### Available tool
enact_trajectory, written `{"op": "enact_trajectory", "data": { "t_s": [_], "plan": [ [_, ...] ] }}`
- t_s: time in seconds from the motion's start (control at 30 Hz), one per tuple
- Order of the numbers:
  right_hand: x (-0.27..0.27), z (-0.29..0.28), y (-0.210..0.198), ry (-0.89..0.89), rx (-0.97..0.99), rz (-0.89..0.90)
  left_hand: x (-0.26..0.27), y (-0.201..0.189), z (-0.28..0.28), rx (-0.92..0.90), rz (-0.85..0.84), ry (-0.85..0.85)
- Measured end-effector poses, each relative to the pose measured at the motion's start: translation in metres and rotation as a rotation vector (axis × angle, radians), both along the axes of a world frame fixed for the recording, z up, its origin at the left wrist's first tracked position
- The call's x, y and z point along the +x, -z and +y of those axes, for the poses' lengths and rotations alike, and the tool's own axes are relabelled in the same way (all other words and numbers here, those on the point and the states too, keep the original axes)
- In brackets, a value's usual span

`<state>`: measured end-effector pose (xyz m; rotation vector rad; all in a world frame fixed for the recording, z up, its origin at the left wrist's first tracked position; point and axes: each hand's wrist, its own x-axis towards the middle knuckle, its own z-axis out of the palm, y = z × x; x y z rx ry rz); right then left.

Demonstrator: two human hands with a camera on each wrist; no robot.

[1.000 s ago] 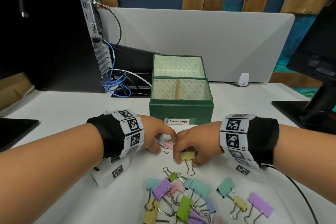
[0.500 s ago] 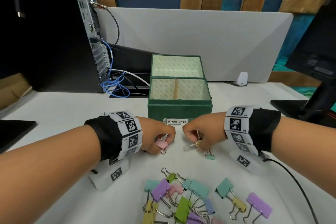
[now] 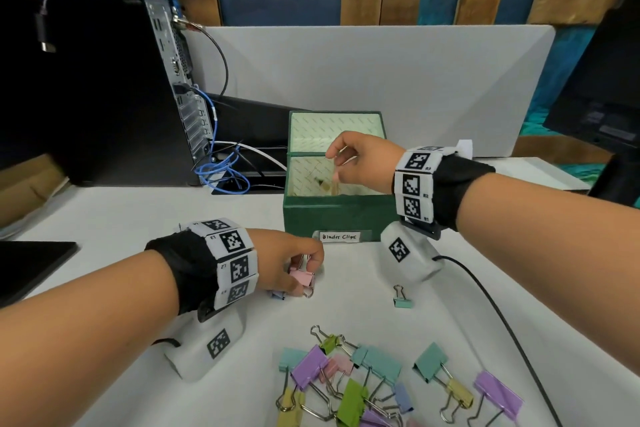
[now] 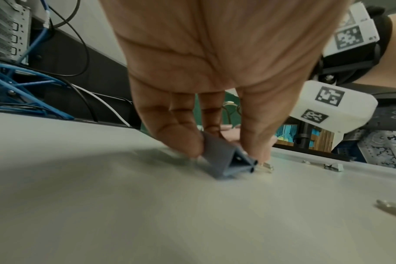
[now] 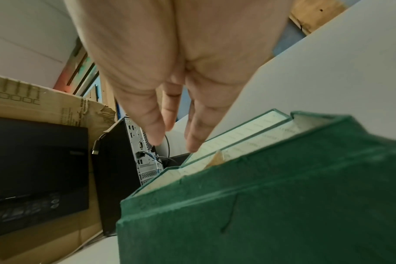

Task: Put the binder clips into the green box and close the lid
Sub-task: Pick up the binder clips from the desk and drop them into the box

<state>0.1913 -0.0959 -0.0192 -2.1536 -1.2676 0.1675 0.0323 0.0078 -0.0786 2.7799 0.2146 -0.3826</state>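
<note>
The green box (image 3: pixel 332 218) stands open at the table's middle, its lid (image 3: pixel 336 130) upright behind it. My right hand (image 3: pixel 334 158) hovers over the box with loosely straight fingers (image 5: pixel 154 135) and holds nothing. Below it a blurred yellow clip (image 3: pixel 325 185) is inside the box. My left hand (image 3: pixel 308 269) is low on the table in front of the box and grips a pink clip (image 3: pixel 303 277). In the left wrist view its fingers (image 4: pixel 185 142) pinch a blue-grey clip (image 4: pixel 222 160) against the table. A small teal clip (image 3: pixel 402 300) lies alone; several coloured clips (image 3: pixel 346 385) are piled near me.
A black computer tower (image 3: pixel 104 87) with blue cables (image 3: pixel 221 173) stands at the back left. A grey divider panel (image 3: pixel 415 80) runs behind the box. A monitor (image 3: pixel 602 97) stands at the right, and a black cable (image 3: pixel 502 322) crosses the table there.
My right hand rose from the table to above the box and let go of the yellow clip. A teal clip stayed on the table. My left hand stayed low, holding the pink clip.
</note>
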Motion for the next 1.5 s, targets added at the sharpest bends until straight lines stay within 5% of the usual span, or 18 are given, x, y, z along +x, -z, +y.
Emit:
{"op": "enact_trajectory", "data": {
  "t_s": [0.2, 0.5, 0.67, 0.97, 1.27, 1.5],
  "plan": [
    [-0.001, -0.032, 0.01, -0.052, -0.1, -0.065, -0.006, -0.013, 0.009, -0.035, -0.123, -0.037],
    [-0.016, -0.075, 0.033, -0.32, -0.79, -0.067, 0.033, -0.066, 0.022, -0.238, -0.463, -0.199],
    [-0.021, -0.077, 0.039, -0.365, -0.854, -0.056, 0.058, -0.062, 0.025, -0.274, -0.572, -0.281],
    [-0.019, -0.077, 0.048, -0.327, -0.867, -0.117, 0.039, -0.059, 0.022, -0.027, -0.442, -0.231],
    [-0.023, -0.076, 0.052, -0.303, -0.826, -0.098, -0.02, -0.038, -0.027, -0.006, 0.111, 0.065],
    [-0.03, -0.093, 0.044, -0.277, -0.785, -0.078, -0.043, -0.024, -0.051, 0.098, 0.268, 0.159]
  ]
}}
